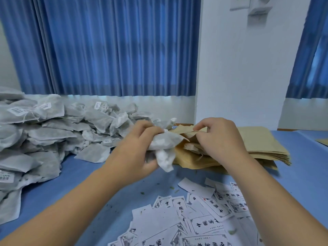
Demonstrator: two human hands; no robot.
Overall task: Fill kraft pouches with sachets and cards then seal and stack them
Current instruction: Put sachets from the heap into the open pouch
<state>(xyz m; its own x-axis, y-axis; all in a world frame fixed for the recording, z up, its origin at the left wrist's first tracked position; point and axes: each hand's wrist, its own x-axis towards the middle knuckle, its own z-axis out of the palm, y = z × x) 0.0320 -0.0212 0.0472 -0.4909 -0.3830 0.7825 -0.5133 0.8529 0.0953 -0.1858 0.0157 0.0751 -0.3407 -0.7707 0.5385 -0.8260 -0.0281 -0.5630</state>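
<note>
Landmark: pouch stack [262, 144], a pile of flat kraft pouches lying on the blue table [79, 174]. All positions below are given from it.
Left hand: left hand [138, 146], just left of the pouch stack and raised off the table. Its fingers are curled tight round the held sachets.
Held sachets: held sachets [165, 142], a bunch of white filter-paper sachets crushed together in the left hand. Ends stick out above and below the fist, and the right side of the bunch meets the mouth of the open pouch.
Right hand: right hand [220, 137], over the left end of the pouch stack. Thumb and forefinger pinch the upper lip of the open pouch; the other fingers are curled below.
Open pouch: open pouch [183, 130], at the left end of the pouch stack, mouth turned left toward the held sachets, upper lip lifted. Whether any sachet is yet inside cannot be told.
Sachet heap: sachet heap [53, 132], well left of the pouch stack. A loose pile, several pieces with strings and printed white labels.
Cards: cards [195, 221], in front of the pouch stack on the person's side. They are scattered and overlapping, white with black characters and framed borders.
Leaf crumbs: leaf crumbs [142, 193], small green bits on the table, in front and left of the pouch stack.
Curtain: curtain [106, 50], behind and left of the pouch stack, blue and pleated.
Wall: wall [239, 68], directly behind the pouch stack, white.
</note>
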